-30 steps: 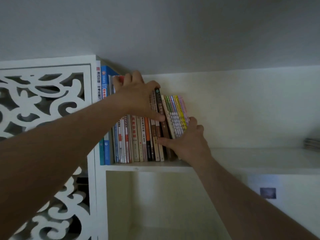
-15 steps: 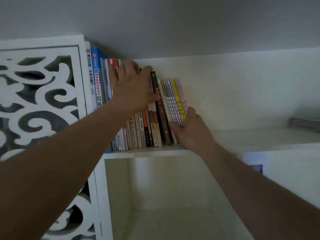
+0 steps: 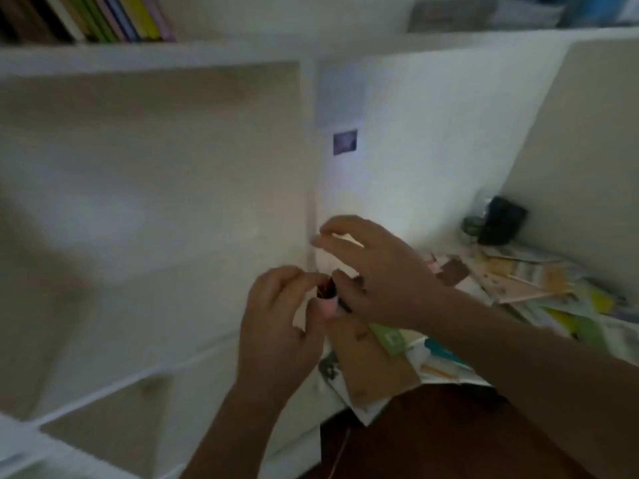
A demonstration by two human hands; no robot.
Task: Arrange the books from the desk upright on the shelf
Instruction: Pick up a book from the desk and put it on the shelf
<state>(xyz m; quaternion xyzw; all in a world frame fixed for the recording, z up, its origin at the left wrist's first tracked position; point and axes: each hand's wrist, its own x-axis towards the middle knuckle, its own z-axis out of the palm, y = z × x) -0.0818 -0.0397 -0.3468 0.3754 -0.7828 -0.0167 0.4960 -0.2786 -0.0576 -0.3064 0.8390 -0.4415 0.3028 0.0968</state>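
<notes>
Books (image 3: 511,281) lying scattered flat on the desk (image 3: 345,399) at the right, overlapping one another in a loose pile — covers in tan, green, yellow and white, details blurred. More books (image 3: 103,19) standing upright on the top shelf (image 3: 155,57) at the far left, spines in brown, green, purple, yellow and pink, only their lower parts showing at the upper edge.

Left hand (image 3: 280,333) hovering in the middle of the scene, just left of the desk pile, fingers curled and seeming to pinch a small dark red and pale object (image 3: 326,295) — too blurred to name. Right hand (image 3: 377,278) hovering just beside it to the right, fingers spread and loosely bent, thumb near the same small object; gripping or merely touching, cannot tell through the blur. Both hands close together, above the near left edge of the pile.

Brown cover (image 3: 373,364) lying directly below the hands, with a green-labelled one (image 3: 390,337) overlapping it on the right.

Standing at the far right corner of the desk, a dark container (image 3: 501,223) against the wall. Showing on the white partition (image 3: 415,133) above the hands, a small purplish sticker (image 3: 345,142). Open white compartments (image 3: 145,202) filling the left side.
</notes>
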